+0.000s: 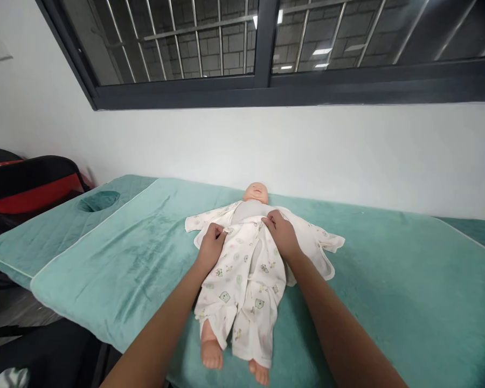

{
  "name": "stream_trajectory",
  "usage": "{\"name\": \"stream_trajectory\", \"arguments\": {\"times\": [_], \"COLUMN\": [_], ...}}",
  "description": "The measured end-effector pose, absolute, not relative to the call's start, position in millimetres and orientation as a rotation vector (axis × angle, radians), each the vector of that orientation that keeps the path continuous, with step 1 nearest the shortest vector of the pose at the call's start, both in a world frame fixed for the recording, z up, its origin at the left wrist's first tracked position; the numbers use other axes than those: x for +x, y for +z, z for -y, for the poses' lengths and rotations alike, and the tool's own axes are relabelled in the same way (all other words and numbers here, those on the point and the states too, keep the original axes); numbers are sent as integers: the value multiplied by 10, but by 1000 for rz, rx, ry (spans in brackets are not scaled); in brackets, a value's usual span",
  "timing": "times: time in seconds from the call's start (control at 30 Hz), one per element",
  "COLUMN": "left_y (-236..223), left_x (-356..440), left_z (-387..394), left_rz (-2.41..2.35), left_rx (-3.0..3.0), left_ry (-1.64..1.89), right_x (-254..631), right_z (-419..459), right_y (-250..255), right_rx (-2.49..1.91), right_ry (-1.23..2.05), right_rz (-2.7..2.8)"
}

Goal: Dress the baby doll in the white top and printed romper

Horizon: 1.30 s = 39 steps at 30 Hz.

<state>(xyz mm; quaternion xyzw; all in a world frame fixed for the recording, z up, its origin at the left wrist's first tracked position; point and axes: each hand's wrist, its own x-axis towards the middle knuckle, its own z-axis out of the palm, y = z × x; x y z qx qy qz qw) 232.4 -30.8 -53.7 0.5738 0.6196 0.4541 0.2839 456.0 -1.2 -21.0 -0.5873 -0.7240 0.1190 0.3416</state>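
A baby doll [256,192] lies on its back, its head toward the wall and its bare feet toward me. It wears white printed baby pants [242,275] with small green animal figures. A matching baby jacket [307,237] is spread wide under it, sleeves out to both sides, baring the grey torso [248,211]. My left hand [213,243] pinches the waistband at its left side. On the other side, my right hand [282,233] has its fingers closed on the waistband near the middle of the belly.
The doll rests on a massage bed with a green plush cover [388,280], which has a face hole [100,201] at the far left. Behind it are a white wall and a barred window [262,91]. Black and red chairs [36,183] stand at the left.
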Motion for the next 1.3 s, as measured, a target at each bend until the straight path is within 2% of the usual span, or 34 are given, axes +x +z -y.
{"name": "stream_trajectory", "arguments": {"times": [0.13, 0.27, 0.43, 0.5, 0.87, 1.3], "left_y": [-565, -529, -448, -423, -427, -382], "left_x": [2356, 2338, 2309, 2292, 2149, 2165], "left_z": [374, 417, 455, 469, 521, 574], "left_rz": [-1604, -1537, -1430, -1330, -910, -1021], "left_rx": [1483, 1444, 1431, 1378, 1199, 1312], "left_ry": [1266, 1284, 1143, 1076, 938, 858], "right_x": [4656, 4836, 5151, 5213, 5154, 5150], "right_z": [56, 124, 201, 259, 398, 434], "right_y": [-349, -319, -279, -276, -276, -356], "right_rx": [-1315, -1348, -1272, -1212, -1194, -1191], "right_ry": [574, 710, 1321, 1424, 1403, 1357], "right_rz": [1702, 1719, 1820, 1825, 1660, 1540]}}
